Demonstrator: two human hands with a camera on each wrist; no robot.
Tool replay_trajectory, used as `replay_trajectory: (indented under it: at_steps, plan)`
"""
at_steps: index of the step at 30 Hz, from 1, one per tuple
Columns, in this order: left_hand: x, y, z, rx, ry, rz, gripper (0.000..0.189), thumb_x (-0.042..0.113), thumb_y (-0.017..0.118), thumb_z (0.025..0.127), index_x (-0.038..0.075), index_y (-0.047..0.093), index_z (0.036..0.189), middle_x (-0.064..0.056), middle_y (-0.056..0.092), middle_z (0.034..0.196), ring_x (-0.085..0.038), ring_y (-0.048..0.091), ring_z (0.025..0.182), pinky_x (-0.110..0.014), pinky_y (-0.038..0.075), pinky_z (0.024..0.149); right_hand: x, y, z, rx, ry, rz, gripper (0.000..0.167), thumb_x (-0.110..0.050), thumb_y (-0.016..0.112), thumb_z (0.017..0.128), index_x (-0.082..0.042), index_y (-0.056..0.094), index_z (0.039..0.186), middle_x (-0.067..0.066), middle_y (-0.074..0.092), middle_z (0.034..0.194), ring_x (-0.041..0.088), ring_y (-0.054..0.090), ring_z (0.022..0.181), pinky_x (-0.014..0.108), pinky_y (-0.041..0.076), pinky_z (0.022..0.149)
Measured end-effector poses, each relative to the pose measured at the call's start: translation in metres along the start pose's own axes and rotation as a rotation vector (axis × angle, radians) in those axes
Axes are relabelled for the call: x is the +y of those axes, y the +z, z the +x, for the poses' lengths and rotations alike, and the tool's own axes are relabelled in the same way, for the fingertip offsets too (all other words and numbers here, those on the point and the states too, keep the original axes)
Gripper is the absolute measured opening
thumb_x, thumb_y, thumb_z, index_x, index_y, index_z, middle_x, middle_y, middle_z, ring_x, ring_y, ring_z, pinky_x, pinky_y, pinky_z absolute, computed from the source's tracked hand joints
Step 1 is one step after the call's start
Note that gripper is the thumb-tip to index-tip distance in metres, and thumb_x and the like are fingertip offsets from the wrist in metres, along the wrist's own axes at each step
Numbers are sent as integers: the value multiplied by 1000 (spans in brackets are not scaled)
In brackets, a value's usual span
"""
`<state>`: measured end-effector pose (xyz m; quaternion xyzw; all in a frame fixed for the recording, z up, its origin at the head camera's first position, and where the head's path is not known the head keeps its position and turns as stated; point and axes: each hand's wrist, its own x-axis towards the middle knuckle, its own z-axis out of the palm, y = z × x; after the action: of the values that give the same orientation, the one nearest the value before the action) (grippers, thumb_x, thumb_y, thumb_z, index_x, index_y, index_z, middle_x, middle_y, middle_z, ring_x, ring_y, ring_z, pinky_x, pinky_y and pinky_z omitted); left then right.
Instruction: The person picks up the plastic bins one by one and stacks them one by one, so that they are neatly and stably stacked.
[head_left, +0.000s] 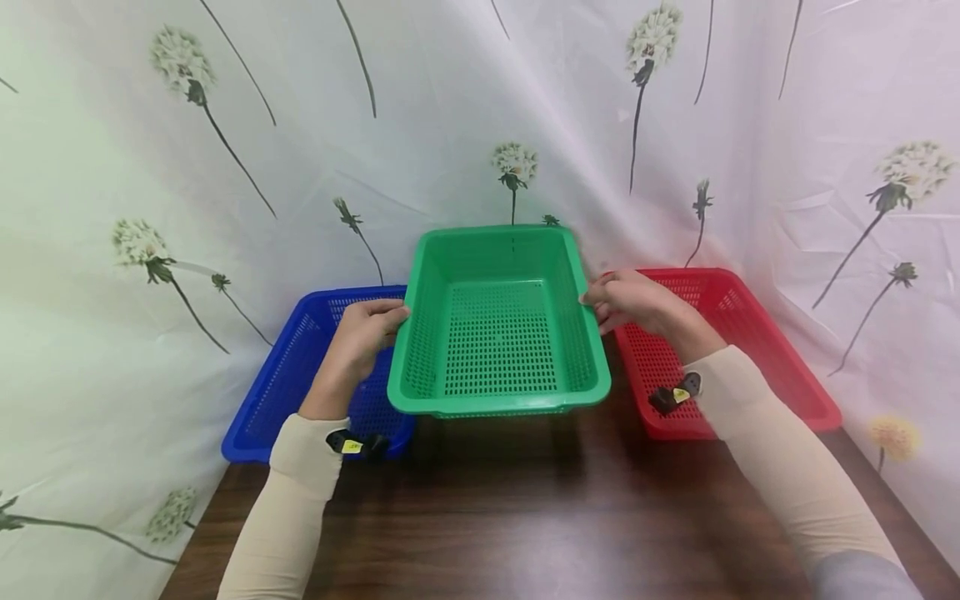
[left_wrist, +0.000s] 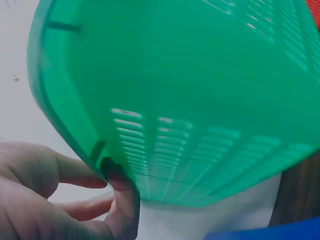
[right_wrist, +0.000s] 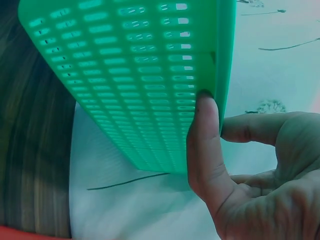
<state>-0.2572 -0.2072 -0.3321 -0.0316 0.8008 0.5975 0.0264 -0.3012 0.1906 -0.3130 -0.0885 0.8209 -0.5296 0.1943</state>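
Cream sleeves (head_left: 277,517) are closest; the left hand (head_left: 365,335) and right hand (head_left: 639,302) pinch a green plastic basket (head_left: 498,403) with fingers (head_left: 600,292).

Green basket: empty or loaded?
Empty: the head view looks into the green basket, and its slotted bottom shows bare. The left hand and right hand grip its sides.

Brown table (head_left: 487,517) – blue basket (head_left: 277,383), red basket (head_left: 780,367)

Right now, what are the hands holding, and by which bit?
The green basket, pinched by its rim: the left hand on the left side, the right hand on the right.
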Motion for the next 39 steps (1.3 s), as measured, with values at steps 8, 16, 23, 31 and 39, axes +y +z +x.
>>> replay_trajectory:
  at_steps: [8, 16, 23, 31, 39]
  plan:
    - [4, -19, -1, -73, -18, -136, 58, 23, 57, 112, 5, 40, 164, -22, 47, 161, -11, 67, 118, -36, 58, 108, -12, 8, 2, -18, -40, 35, 35, -12, 59, 106, 14, 59, 130, 20, 72, 110, 25, 77, 88, 39, 67, 84]
    - [3, -39, -5, -44, 0, -234, 62, 18, 67, 106, -1, 43, 161, 1, 70, 124, -4, 74, 101, -22, 63, 86, -26, 19, 7, -17, -36, 52, 34, -12, 58, 107, 14, 60, 128, 16, 75, 103, 21, 76, 85, 37, 67, 82]
    - [-2, -56, -8, -21, 14, -328, 52, 15, 74, 102, -2, 53, 147, 7, 76, 99, -6, 76, 88, -21, 63, 78, -37, 32, 12, -28, -46, 102, 32, -11, 59, 106, 15, 60, 125, 18, 74, 103, 20, 75, 82, 38, 68, 80]
    - [-6, -77, -14, 26, 41, -331, 27, 15, 78, 99, 13, 70, 125, 9, 70, 109, -5, 75, 90, -22, 64, 75, -53, 50, 12, -44, -50, 124, 34, -10, 62, 106, 16, 60, 128, 25, 74, 110, 22, 76, 80, 40, 68, 81]
    - [-9, -101, -19, 26, 13, -280, 40, 15, 78, 99, 17, 65, 137, 12, 68, 111, -5, 74, 91, -23, 64, 75, -70, 69, 23, -62, -56, 116, 36, -10, 62, 106, 16, 62, 129, 20, 75, 102, 23, 76, 79, 46, 66, 87]
